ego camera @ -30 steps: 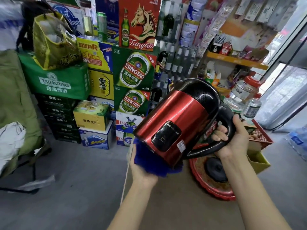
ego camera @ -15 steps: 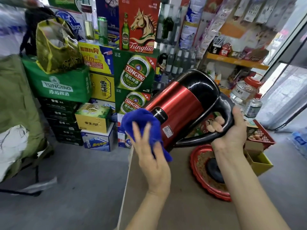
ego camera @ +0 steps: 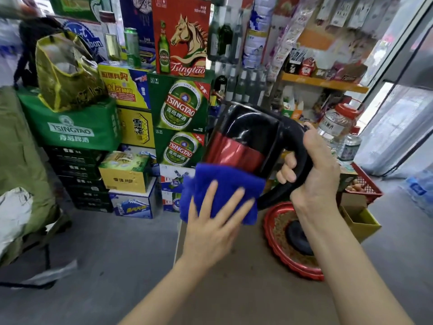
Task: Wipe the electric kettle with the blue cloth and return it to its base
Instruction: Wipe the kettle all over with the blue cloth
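The red and black electric kettle [ego camera: 243, 139] is held up in the air, nearly upright. My right hand [ego camera: 314, 174] grips its black handle. My left hand [ego camera: 213, 221] presses the blue cloth [ego camera: 222, 188] flat against the kettle's lower body, fingers spread over the cloth. The cloth hides the kettle's bottom part. The black round base [ego camera: 298, 236] sits in a red tray [ego camera: 278, 249] on the brown table, below my right wrist.
Stacked beer cartons [ego camera: 180, 113] stand just beyond the table. A red basket [ego camera: 365, 184] and a yellow box [ego camera: 360, 221] sit to the right. Clear jars with red lids [ego camera: 337, 123] stand behind my right hand. A green-covered chair [ego camera: 21, 165] is at the left.
The kettle has turned from tilted on its side to nearly upright. My left hand with the cloth moved from the kettle's underside, over its side, down to its lower body.
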